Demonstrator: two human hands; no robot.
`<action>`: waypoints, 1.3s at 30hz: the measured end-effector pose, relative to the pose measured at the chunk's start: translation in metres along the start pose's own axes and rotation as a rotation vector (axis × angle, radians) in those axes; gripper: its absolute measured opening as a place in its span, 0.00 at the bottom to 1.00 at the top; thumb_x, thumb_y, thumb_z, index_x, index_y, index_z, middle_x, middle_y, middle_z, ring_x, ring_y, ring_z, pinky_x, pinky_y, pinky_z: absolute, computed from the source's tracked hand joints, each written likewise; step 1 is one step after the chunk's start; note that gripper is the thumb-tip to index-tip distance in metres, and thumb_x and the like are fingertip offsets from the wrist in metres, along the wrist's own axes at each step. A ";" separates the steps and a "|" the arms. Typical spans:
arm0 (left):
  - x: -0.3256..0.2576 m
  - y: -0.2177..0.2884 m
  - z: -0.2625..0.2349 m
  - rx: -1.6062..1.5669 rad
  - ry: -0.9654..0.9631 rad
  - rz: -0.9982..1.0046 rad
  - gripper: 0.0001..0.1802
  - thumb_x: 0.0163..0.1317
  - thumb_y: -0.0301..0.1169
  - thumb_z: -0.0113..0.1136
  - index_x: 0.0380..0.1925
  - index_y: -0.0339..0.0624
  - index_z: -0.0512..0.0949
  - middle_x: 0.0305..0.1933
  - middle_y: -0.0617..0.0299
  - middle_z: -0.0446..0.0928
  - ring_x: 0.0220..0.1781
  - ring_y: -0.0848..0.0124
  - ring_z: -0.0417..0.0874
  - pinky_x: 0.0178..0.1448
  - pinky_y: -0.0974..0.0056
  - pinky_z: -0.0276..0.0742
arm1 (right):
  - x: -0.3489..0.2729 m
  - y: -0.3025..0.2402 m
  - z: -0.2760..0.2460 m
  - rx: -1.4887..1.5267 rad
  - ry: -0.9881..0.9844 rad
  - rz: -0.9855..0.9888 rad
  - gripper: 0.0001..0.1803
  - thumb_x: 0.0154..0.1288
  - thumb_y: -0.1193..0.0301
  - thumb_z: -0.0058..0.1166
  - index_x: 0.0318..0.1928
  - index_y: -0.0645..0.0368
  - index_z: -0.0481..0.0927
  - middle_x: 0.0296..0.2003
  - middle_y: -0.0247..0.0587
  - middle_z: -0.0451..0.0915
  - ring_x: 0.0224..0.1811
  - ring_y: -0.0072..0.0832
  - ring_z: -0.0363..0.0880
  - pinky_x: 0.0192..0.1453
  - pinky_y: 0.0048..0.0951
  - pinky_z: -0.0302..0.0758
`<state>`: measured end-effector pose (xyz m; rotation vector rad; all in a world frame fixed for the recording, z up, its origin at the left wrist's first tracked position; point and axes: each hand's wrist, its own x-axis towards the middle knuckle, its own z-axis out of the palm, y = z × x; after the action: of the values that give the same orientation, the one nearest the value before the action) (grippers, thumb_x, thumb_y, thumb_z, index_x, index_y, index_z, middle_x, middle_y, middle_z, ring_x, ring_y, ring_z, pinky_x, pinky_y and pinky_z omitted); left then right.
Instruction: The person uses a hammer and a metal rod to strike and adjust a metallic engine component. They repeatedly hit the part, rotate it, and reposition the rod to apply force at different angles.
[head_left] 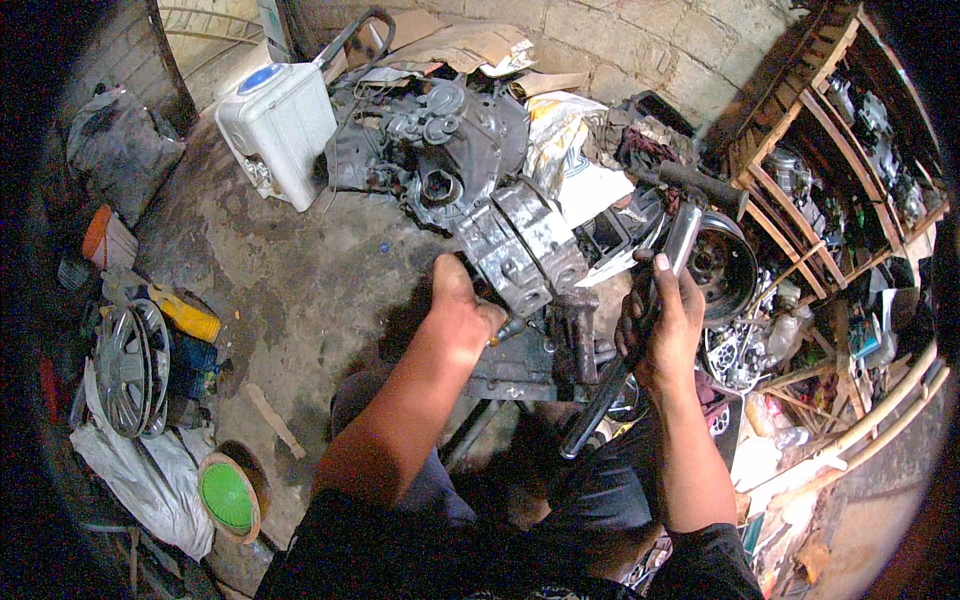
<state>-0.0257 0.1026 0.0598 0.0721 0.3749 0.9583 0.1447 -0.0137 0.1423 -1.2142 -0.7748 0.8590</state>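
Observation:
A blocky grey metal housing (515, 245) with ribs and bolt holes sits tilted in front of me. At its lower left edge is my left hand (465, 295), thumb on the near side and fingers curled partly out of sight behind it. My right hand (665, 325) is wrapped round a long metal bar (608, 400), which slants from upper right to lower left. The bar's upper end is thicker and shiny, like a tube. Between my hands stands a dark, upright metal piece (573, 335), beside a grey metal block (510, 370) above my lap.
A large greasy gearbox (440, 140) lies beyond the housing, with a white jerrycan (275, 125) to its left. At right are a round metal wheel (720, 265) and wooden shelves (800, 190) full of parts. Wheel covers (125, 370) and a green-topped round container (228, 495) lie at left.

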 end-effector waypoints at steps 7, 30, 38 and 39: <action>-0.007 0.004 0.011 0.158 0.284 0.431 0.16 0.61 0.37 0.47 0.40 0.41 0.81 0.38 0.58 0.82 0.39 0.61 0.84 0.48 0.56 0.80 | 0.013 0.021 -0.026 -0.322 0.101 -0.184 0.18 0.71 0.58 0.52 0.36 0.62 0.75 0.22 0.31 0.71 0.22 0.20 0.67 0.26 0.25 0.65; -0.040 0.032 0.034 1.348 0.073 1.550 0.19 0.48 0.16 0.47 0.35 0.34 0.85 0.39 0.51 0.85 0.43 0.62 0.87 0.52 0.64 0.78 | -0.009 0.023 -0.044 -0.798 -0.204 -0.391 0.19 0.71 0.65 0.49 0.51 0.70 0.75 0.24 0.50 0.77 0.26 0.28 0.75 0.34 0.34 0.73; -0.035 0.031 0.030 1.382 0.177 1.512 0.17 0.48 0.17 0.49 0.34 0.37 0.86 0.38 0.51 0.85 0.42 0.60 0.87 0.50 0.64 0.78 | -0.010 0.023 -0.047 -1.142 -0.329 -0.363 0.18 0.66 0.64 0.55 0.46 0.67 0.76 0.33 0.65 0.79 0.35 0.60 0.79 0.42 0.49 0.73; -0.034 0.033 0.030 1.411 0.192 1.532 0.17 0.48 0.17 0.50 0.34 0.37 0.86 0.37 0.51 0.85 0.42 0.59 0.87 0.50 0.64 0.78 | -0.011 0.017 -0.045 -1.124 -0.364 -0.306 0.18 0.66 0.64 0.55 0.47 0.67 0.76 0.34 0.65 0.79 0.35 0.60 0.78 0.42 0.49 0.73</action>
<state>-0.0590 0.0968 0.1047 1.7684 1.1884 1.9943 0.1756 -0.0419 0.1164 -1.8413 -1.8271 0.3435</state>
